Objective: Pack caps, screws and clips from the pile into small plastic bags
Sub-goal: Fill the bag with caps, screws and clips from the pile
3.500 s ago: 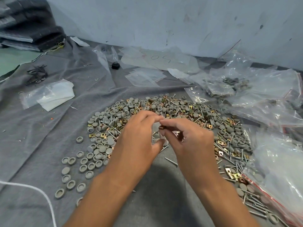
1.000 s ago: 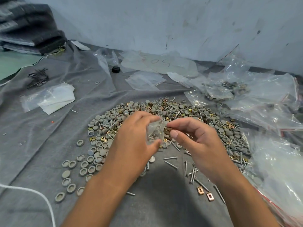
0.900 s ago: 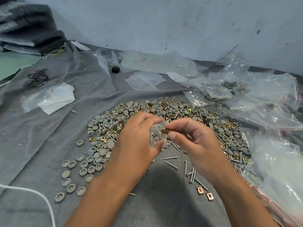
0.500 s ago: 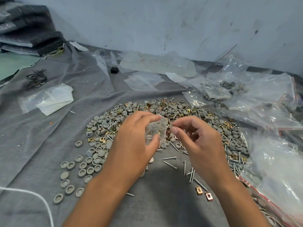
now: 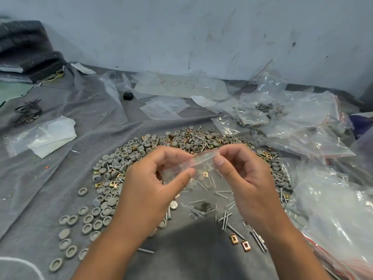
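Note:
A small clear plastic bag hangs between my hands above the pile. My left hand pinches its top strip at the left end. My right hand pinches the same strip at the right end with thumb and forefinger. A gold clip and some small parts show through the bag. The pile of grey caps, screws and gold clips lies on the grey cloth under and around my hands. Two gold clips and loose screws lie near my right wrist.
Large clear bags crowd the right side, with filled small bags behind them. Flat empty bags lie at the back centre, another bag at the left. A white cord crosses the lower left corner. The wall stands close behind.
The right hand has let go of the clip it fed into the bag and now pinches the bag's top. The bag has been turned so that its top strip runs flat between both hands.

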`<state>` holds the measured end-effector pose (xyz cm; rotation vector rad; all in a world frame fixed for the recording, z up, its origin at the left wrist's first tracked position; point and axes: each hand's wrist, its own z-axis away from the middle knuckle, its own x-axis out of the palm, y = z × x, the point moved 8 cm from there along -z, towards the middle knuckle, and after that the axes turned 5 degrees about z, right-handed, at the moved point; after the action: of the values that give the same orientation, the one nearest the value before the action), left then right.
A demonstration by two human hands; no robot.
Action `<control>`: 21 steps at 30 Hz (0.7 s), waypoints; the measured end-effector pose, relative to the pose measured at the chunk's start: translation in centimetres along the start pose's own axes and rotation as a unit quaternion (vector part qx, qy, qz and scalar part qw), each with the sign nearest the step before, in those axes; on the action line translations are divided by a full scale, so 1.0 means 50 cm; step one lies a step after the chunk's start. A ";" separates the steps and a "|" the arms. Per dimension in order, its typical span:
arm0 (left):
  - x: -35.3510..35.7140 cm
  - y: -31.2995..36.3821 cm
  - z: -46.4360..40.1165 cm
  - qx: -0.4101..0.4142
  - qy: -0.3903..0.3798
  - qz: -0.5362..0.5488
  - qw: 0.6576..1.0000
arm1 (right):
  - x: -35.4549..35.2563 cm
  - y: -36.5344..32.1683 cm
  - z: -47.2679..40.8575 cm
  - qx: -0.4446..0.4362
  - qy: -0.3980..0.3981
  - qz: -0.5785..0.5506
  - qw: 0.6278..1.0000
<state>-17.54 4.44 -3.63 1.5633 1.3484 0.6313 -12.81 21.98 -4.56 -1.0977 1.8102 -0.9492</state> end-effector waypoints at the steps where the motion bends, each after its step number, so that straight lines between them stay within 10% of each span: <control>1: -0.004 -0.009 -0.001 -0.019 0.011 0.034 0.999 | -0.001 0.001 0.000 0.004 0.001 -0.006 1.000; 21: 0.002 -0.014 -0.004 -0.041 0.024 0.133 0.990 | 0.025 -0.017 0.011 0.002 -0.021 0.058 0.998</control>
<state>-17.98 4.56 -4.17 1.6840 1.1422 0.8804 -12.45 20.45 -4.32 -0.9926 1.8165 -0.8539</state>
